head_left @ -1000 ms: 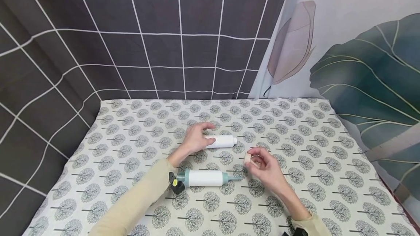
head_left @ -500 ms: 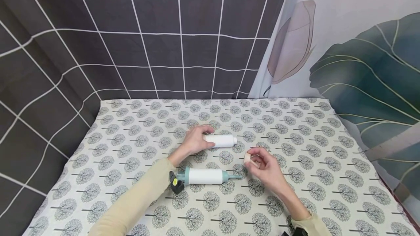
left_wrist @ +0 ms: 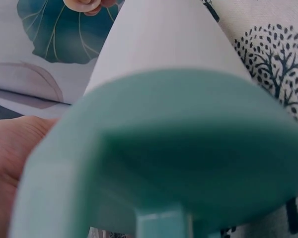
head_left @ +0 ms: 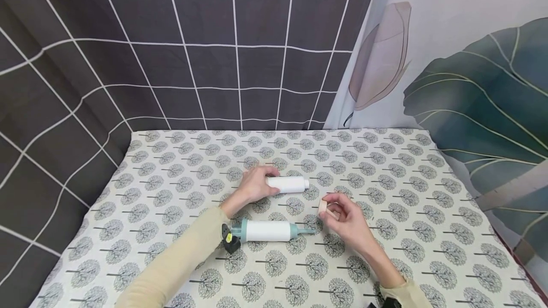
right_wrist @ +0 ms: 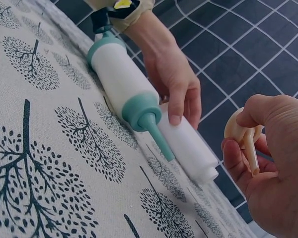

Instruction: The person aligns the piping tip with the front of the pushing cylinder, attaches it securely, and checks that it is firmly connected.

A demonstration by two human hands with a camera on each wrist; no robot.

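My left hand (head_left: 255,184) grips the left part of a white bottle (head_left: 292,184) lying on its side on the tablecloth, its narrow neck pointing right. In the right wrist view its thumb presses along the bottle's side. My right hand (head_left: 348,217) pinches a cream nozzle cap (right_wrist: 251,144), a round disc with a thin tapering spout, between thumb and fingers. Between the forearms lies a white tube with teal ends (head_left: 269,231), its slim nozzle towards the right hand. Its near teal end (left_wrist: 179,99) fills most of the left wrist view, blurred.
A tablecloth (head_left: 295,265) printed with trees covers the table. Behind it hangs a dark curtain with a white grid (head_left: 205,65), and a leaf-printed cloth (head_left: 492,89) hangs at the right. A black device (head_left: 231,240) on the left cuff overlaps the tube's left end.
The left hand's fingers have curled in closer around the white bottle. The right hand and nozzle cap stay where they were, as does the teal-ended tube.
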